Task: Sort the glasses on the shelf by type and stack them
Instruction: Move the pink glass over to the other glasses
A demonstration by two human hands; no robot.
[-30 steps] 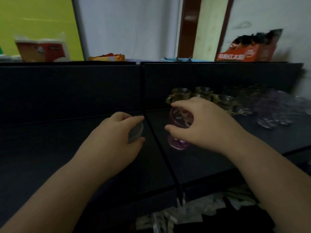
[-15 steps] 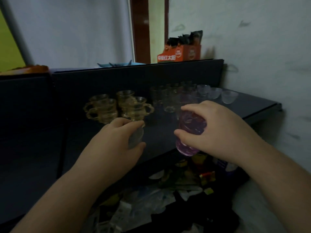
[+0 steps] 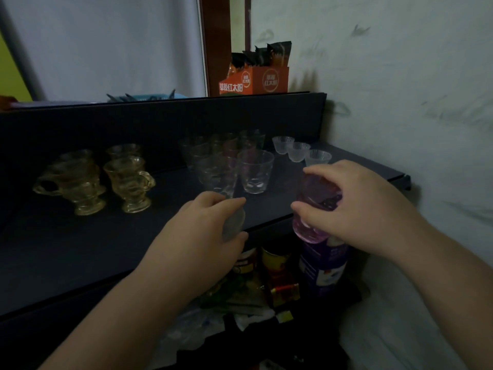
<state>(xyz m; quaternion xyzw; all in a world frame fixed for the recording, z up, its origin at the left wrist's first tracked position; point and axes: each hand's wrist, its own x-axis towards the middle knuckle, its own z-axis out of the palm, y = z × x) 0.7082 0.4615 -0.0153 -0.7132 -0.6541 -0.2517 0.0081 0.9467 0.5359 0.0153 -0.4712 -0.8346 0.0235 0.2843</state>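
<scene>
Dim, murky light throughout; the brightest areas are the pale wall (image 3: 400,76) at right and the curtain (image 3: 106,44) at upper left; the dark shelf (image 3: 80,249) swallows detail toward its back edge, where the clear glasses (image 3: 221,156) nearly vanish; soft grain, slight blur; wide-angle bending at the frame's edges.

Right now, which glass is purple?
The purple glass held in the right hand, off the shelf's front edge; those standing on the shelf are clear or amber.
</scene>
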